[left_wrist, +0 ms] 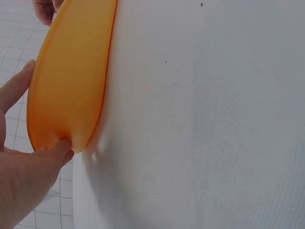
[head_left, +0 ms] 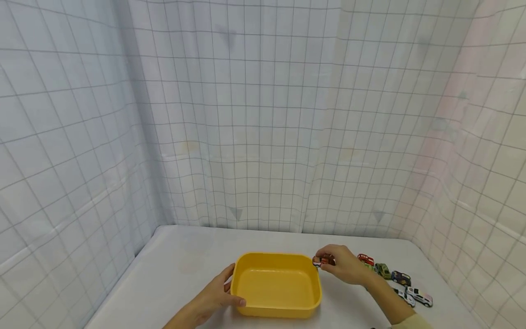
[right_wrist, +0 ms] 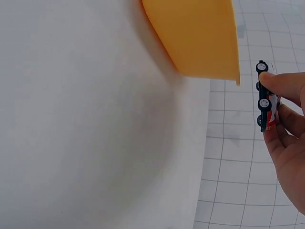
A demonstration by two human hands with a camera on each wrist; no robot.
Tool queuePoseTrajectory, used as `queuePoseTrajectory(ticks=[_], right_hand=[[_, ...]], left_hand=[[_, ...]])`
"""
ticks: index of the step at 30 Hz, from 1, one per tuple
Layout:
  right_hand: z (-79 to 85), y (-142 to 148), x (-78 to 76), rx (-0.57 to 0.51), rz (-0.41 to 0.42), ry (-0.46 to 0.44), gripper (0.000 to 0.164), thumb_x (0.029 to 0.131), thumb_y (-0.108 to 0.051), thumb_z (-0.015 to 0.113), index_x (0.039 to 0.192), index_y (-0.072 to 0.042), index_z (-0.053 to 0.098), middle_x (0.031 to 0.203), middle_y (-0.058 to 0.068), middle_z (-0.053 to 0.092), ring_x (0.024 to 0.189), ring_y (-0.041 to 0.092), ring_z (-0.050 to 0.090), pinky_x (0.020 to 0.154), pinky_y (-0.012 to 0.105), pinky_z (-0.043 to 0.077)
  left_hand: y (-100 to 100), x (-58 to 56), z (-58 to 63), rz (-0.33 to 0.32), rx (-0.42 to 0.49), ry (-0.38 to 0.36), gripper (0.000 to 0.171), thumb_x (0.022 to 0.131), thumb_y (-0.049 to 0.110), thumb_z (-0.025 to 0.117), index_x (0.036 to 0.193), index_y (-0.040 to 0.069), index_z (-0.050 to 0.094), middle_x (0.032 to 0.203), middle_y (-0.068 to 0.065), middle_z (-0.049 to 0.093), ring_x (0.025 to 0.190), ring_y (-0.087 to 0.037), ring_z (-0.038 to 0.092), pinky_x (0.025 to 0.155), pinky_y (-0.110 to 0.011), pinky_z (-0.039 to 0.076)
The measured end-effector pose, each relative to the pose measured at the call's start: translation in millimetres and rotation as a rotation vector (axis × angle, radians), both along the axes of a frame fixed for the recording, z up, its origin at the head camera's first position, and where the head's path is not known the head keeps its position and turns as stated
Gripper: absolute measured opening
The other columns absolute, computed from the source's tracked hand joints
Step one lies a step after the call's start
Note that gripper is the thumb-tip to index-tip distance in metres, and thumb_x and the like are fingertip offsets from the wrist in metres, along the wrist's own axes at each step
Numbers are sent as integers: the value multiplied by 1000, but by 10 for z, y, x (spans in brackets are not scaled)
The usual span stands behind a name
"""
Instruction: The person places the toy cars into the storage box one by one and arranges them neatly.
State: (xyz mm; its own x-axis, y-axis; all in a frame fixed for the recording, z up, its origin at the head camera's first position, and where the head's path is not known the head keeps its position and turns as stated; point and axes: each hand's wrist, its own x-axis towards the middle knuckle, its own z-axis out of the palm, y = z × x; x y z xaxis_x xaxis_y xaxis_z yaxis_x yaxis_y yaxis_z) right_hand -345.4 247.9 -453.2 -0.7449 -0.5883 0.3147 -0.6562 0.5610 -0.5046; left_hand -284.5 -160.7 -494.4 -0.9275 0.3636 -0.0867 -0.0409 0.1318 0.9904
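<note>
The right hand [head_left: 341, 266] pinches a toy car [right_wrist: 264, 102], likely light, stiff and best held by its sides, while the left hand [head_left: 215, 294] grips the tray's [head_left: 279, 289] left end.

In the head view, the right hand [head_left: 342, 265] is covering one end of the small red-and-white toy car with dark wheels [head_left: 318, 261]; the right forearm [head_left: 385, 294] is hiding part of the white toy car [head_left: 406, 298], and the wrist is partly covering the light-green toy car [head_left: 370, 267]; their printed patterns are looking too small to read. In both wrist views, the top edge is cutting off the yellow, rounded rectangular plastic tray [left_wrist: 71, 81], whose outer walls are hiding its inside; the side edges are cutting the left hand [left_wrist: 24, 181] and the right hand too.
</note>
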Motion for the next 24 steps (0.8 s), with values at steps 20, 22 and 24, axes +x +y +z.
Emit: queuePoseTrajectory(ticks=[20,22,24], right_hand=[[-93,-603,-154,19,49,-15,21,94,-7,77,115,-6,74,107,-2,71,88,8,60,77,27,56],[-113,-692,-173,18,62,-16,21,94,-8,77,114,-6,74,107,-2,71,88,8,60,78,27,56],[-124,-783,-181,16,75,-25,20,94,-9,77,114,-6,74,108,-2,71,90,9,60,79,27,56]], left_hand=[[-10,6,43,-9,-25,8,116,79,10,91,161,-8,12,165,-34,12,143,-50,36,114,-61,34],[-9,4,37,-8,-23,5,115,79,10,91,161,-8,12,165,-34,12,143,-50,37,114,-61,34],[-6,-1,31,-6,-22,1,116,79,10,91,161,-7,12,165,-33,12,143,-50,37,114,-61,34]])
